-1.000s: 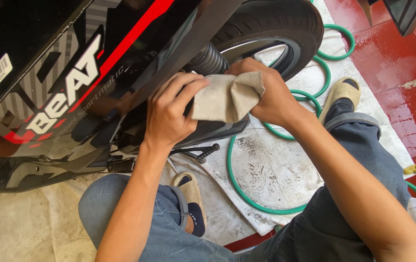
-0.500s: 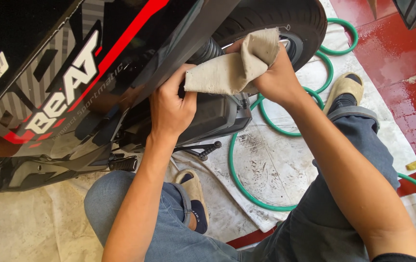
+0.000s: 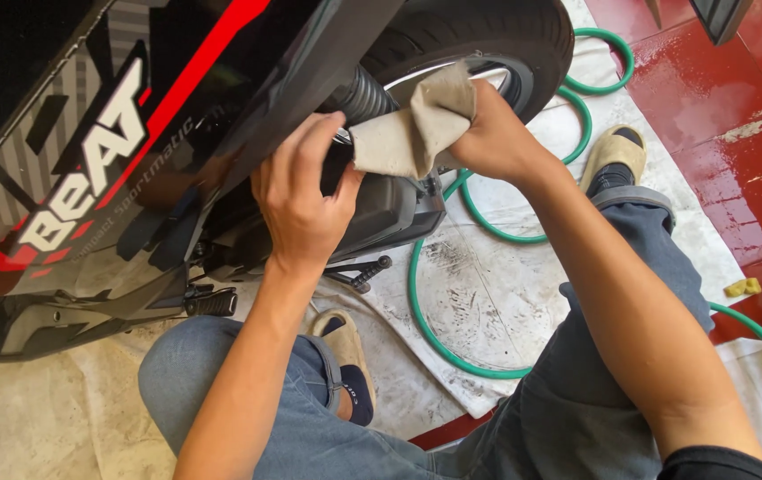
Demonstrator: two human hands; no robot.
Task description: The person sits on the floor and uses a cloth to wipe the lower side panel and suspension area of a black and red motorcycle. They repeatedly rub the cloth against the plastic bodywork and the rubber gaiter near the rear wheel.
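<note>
A black scooter [image 3: 88, 178] with red and white stripes fills the upper left, its rear wheel [image 3: 488, 44] at top centre. My left hand [image 3: 301, 204] rests on the dark engine casing [image 3: 381, 209] under the side panel and pinches one end of a beige cloth [image 3: 412, 129]. My right hand [image 3: 497, 138] grips the other end of the cloth, holding it against the spring and rim by the rear wheel. My knees in blue jeans are bent below.
A green hose [image 3: 452, 338] coils over a dirty white sheet [image 3: 497, 293] on the floor. Wet red tiles [image 3: 728, 107] lie at right, with a small yellow piece [image 3: 742, 287]. My feet wear beige sandals [image 3: 617, 151]. A footpeg [image 3: 212, 304] sticks out low left.
Both hands lifted the cloth up and to the right, from the engine casing toward the rear wheel rim. The cloth is now stretched between them.
</note>
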